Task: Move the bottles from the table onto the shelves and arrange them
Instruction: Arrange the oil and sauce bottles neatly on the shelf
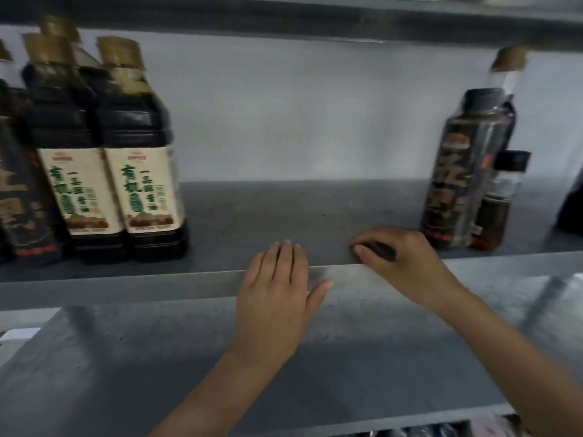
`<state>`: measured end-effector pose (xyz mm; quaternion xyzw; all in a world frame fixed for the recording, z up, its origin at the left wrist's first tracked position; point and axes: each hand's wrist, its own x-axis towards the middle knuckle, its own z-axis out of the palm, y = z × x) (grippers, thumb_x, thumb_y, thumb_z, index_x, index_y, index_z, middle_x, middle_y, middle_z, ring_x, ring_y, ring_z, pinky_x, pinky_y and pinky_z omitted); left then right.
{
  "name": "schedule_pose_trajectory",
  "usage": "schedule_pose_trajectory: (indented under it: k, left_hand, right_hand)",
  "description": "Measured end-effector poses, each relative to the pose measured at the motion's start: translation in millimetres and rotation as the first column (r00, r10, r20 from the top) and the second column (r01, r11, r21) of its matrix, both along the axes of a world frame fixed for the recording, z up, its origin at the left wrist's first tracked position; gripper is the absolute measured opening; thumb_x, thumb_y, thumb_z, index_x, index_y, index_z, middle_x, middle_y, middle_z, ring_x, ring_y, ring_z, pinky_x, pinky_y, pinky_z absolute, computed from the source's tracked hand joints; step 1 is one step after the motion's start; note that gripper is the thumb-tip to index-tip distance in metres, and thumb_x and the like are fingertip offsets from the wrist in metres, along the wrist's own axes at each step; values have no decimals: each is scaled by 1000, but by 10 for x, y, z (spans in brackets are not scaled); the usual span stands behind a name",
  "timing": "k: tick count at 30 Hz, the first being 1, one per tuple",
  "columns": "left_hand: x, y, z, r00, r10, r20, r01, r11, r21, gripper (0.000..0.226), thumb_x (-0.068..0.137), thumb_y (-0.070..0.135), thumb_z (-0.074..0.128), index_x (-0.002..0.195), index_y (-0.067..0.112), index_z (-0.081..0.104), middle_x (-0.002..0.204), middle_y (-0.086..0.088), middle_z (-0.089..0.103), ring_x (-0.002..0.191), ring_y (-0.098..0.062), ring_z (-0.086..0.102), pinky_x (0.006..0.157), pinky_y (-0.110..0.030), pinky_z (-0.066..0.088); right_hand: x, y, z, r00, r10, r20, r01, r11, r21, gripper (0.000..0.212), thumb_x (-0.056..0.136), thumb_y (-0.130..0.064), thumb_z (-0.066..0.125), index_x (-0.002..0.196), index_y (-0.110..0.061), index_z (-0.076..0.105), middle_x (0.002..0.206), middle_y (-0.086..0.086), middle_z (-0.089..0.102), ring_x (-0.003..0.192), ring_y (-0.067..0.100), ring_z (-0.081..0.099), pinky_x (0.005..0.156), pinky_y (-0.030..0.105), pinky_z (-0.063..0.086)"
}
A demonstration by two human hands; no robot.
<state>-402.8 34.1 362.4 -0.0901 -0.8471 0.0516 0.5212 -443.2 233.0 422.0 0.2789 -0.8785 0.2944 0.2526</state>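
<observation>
Dark bottle [467, 171] stands near fingers [378, 238] of right hand [407, 263].

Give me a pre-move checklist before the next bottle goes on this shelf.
1. Left hand free, resting flat on the shelf front edge: ok.
2. Right hand free: cannot tell; fingers bent over a dark patch.
3. Bare gap mid-shelf for another bottle: ok.
4. Cream-label bottles standing at left: ok.
5. Tall dark bottle and small black-capped bottle standing at right: ok.
</observation>
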Motion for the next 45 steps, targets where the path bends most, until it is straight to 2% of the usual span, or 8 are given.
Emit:
schedule_pose_trajectory:
  k: [3,8,12,18,21,28,35,45]
  left_hand:
    - [-89,348,56,1000,-19,21,20,999,-34,65,96,53,34,107,-1,70,108,-18,70,101,-30,67,90,-38,51]
    - [-230,829,84,999,-49,7,50,996,-76,62,93,52,37,104,0,71,105,-18,71,97,-29,68,87,-36,53]
    - [-276,878,52,999,-43,-24,41,996,-80,59,94,50,38,105,1,69,106,-17,71,98,-28,68,87,-36,52]
    - [-276,804,33,996,-65,-57,61,996,-69,55,97,49,37,108,4,68,111,-14,70,102,-25,67,90,-37,52]
    - [-263,695,27,996,-48,-81,44,998,-50,56,99,49,34,106,6,70,109,-11,71,101,-23,67,89,-36,51]
    - [-200,207,-13,986,0,-164,-7,999,-41,58,100,52,37,102,5,71,106,-11,72,99,-25,68,88,-37,49]
    - [-87,-174,-44,991,-4,-136,-5,998,-67,55,102,46,36,106,3,70,110,-14,70,102,-28,67,93,-37,43]
    - [106,-790,-139,989,7,-145,-20,996,-85,37,101,39,42,120,11,56,114,-18,66,106,-32,62,97,-42,39]
  right_hand:
    - [87,396,-20,996,-92,-5,88,969,-229,21,81,-4,70,86,-24,69,77,-22,67,77,-6,63,73,8,46]
    - [167,658,39,930,-367,-34,309,825,-473,31,76,-14,77,89,-17,48,74,-10,59,68,1,59,60,12,45]
    - [120,680,106,840,-535,-96,464,798,-384,57,73,-31,79,113,-12,43,107,5,51,89,20,54,66,30,44]
    - [30,559,152,734,-666,-129,638,742,-205,87,74,-38,76,139,-8,26,129,15,48,103,39,58,68,45,48]
    - [-24,563,187,763,-641,-81,616,760,-205,96,74,-39,76,145,-13,18,133,13,52,108,38,58,76,47,49]
    - [-64,419,243,858,-514,-17,495,834,-246,89,71,-38,78,142,-17,29,134,5,54,115,29,57,89,47,49]
    - [-117,65,299,935,-345,80,354,898,-263,84,69,-34,81,138,-16,38,130,2,56,115,21,55,92,37,47]
    - [-259,-754,336,970,-33,241,121,926,-358,77,61,-27,86,128,-26,47,109,-16,56,106,16,59,93,44,50]
